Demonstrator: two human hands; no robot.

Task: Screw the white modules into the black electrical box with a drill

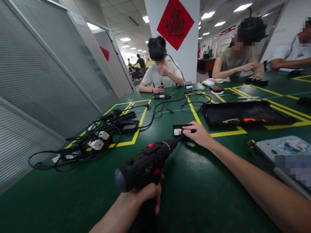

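Note:
A black cordless drill with red buttons lies across the middle of the view. My left hand is wrapped round its handle. The thin drill bit points away from me, its tip close to a small black-and-white part on the green table. Whether the bit touches that part, I cannot tell. My right hand pinches the right side of the part, and its fingers cover some of it.
Tangled black cables and plugs lie at the left. Beyond my right hand stands a black tray with an orange item inside. A patterned case is at the right. Yellow tape marks the table; several people sit around it.

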